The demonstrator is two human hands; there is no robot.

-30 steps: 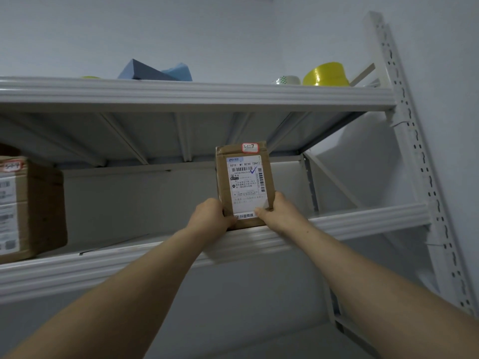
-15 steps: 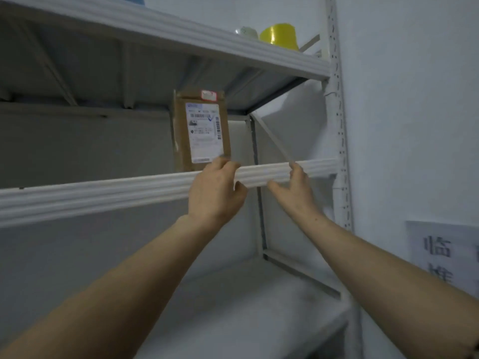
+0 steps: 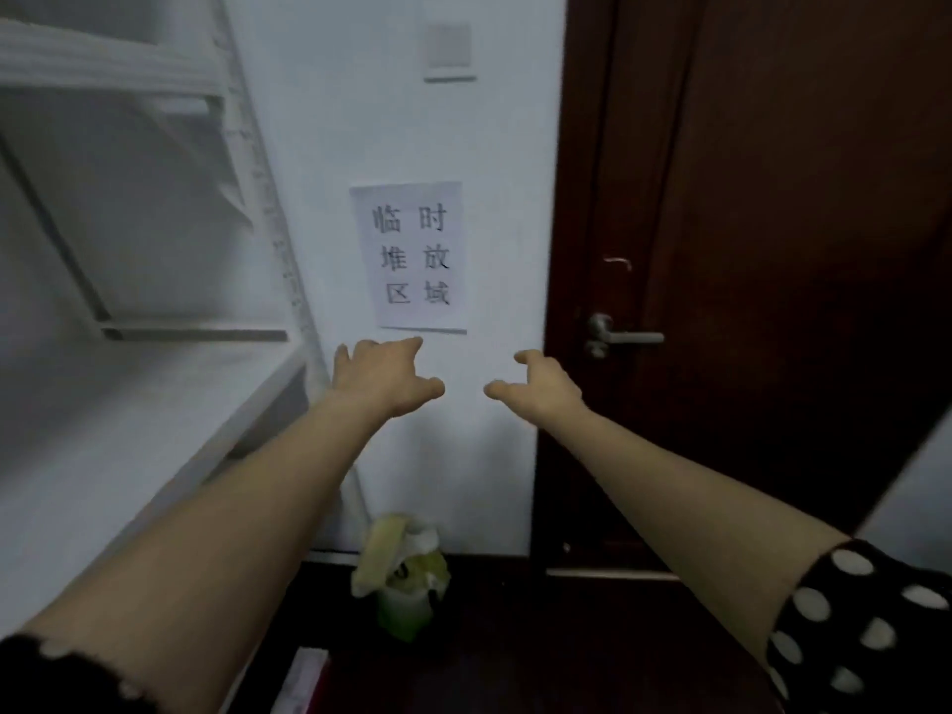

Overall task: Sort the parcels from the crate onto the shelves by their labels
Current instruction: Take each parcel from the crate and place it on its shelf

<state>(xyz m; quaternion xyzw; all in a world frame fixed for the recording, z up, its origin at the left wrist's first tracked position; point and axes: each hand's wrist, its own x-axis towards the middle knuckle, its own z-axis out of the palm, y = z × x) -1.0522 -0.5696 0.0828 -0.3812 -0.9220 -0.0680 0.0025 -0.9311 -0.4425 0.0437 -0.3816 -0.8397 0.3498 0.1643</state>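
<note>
My left hand (image 3: 384,376) and my right hand (image 3: 541,386) are stretched out in front of me at mid-height, both empty, fingers loosely spread and slightly curled. They hover before a white wall, just below a paper sign (image 3: 409,257) with printed characters. The white metal shelving (image 3: 144,404) stands at the left, its lower shelf board bare where I see it. No parcel and no crate is in view.
A dark brown door (image 3: 772,249) with a metal handle (image 3: 623,336) fills the right side. A green and white bag-like bundle (image 3: 404,574) sits on the dark floor by the shelf post. A light switch (image 3: 447,51) is high on the wall.
My view has swung right and down, away from the shelf where the brown parcel stands. Both hands have left the shelf edge and now hang free in the air.
</note>
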